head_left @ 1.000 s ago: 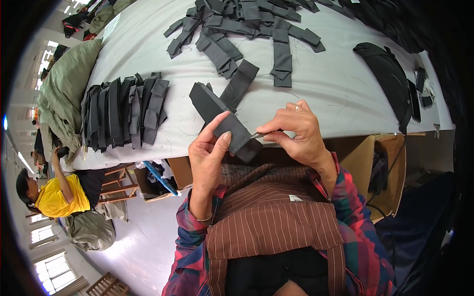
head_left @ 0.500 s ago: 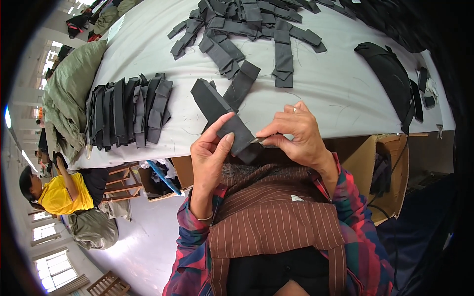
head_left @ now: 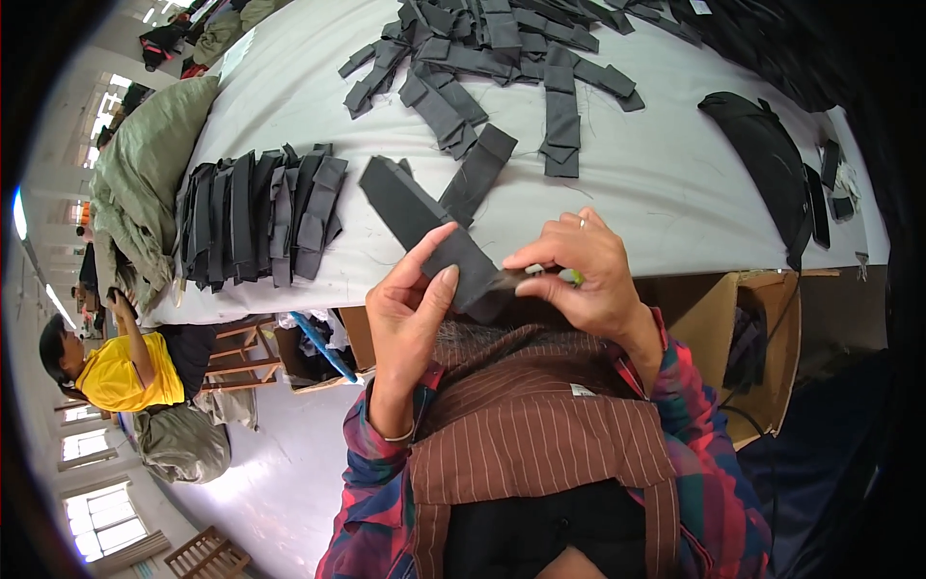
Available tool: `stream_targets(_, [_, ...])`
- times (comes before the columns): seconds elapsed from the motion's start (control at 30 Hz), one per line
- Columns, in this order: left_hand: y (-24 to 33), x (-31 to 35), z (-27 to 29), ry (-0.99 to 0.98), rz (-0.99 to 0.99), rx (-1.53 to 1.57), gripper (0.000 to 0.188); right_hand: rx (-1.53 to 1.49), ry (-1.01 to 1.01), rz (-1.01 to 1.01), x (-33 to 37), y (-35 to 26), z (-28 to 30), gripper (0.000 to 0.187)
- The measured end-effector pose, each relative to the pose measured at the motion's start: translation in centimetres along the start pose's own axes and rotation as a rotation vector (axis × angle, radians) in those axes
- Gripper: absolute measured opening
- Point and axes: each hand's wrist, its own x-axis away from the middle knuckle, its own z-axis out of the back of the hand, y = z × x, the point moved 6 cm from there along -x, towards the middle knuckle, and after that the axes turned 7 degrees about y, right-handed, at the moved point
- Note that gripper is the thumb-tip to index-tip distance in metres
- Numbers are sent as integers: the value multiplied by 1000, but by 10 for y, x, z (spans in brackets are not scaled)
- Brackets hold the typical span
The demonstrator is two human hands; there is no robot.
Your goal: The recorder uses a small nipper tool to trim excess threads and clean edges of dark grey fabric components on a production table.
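My left hand (head_left: 413,299) pinches a dark grey folded fabric strip (head_left: 400,205) between thumb and fingers, at the table's near edge. The strip slants from upper left down toward my apron. My right hand (head_left: 582,273) is closed on small thread snips (head_left: 505,280), whose blurred metal tip is at the strip's right edge. A bit of green-yellow on the snips shows by my fingers. Just beyond the held piece, a single grey strip (head_left: 479,172) lies on the white-covered table (head_left: 637,193).
A neat row of grey strips (head_left: 258,217) stands on the left, beside a green cloth bundle (head_left: 145,164). A loose heap of strips (head_left: 482,43) lies at the far side. At right are a black curved fabric piece (head_left: 757,159) and a phone (head_left: 818,207). Cardboard boxes (head_left: 772,347) sit below the edge.
The snips have shifted and blurred at the strip's edge, and their green-yellow part now shows. The held strip's far end has moved slightly left. The view has shifted a little.
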Motion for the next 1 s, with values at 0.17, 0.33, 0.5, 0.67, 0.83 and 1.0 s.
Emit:
stream_targets(0.17, [53, 35, -3, -43, -85, -351, 38, -187, 70, 251, 1, -35, -4, 25])
stream_targets(0.33, [78, 63, 3, -296, -135, -393, 35, -552, 54, 108, -3, -41, -2, 16])
stream_targets(0.5, [59, 23, 20, -155, -297, -298, 51, -630, -152, -635, 13, -10, -33, 8])
stream_targets(0.67, [-18, 15, -15, -214, 136, 314, 34, -845, -41, -763, 19, 12, -55, 14])
stream_targets(0.83, [-39, 3, -17, -256, 317, 492, 34, -415, 79, -497, 14, 30, -44, 19])
stream_targets(1.0, [-54, -3, -9, -173, 389, 585, 33, 104, 97, -148, 1, 22, -27, 29])
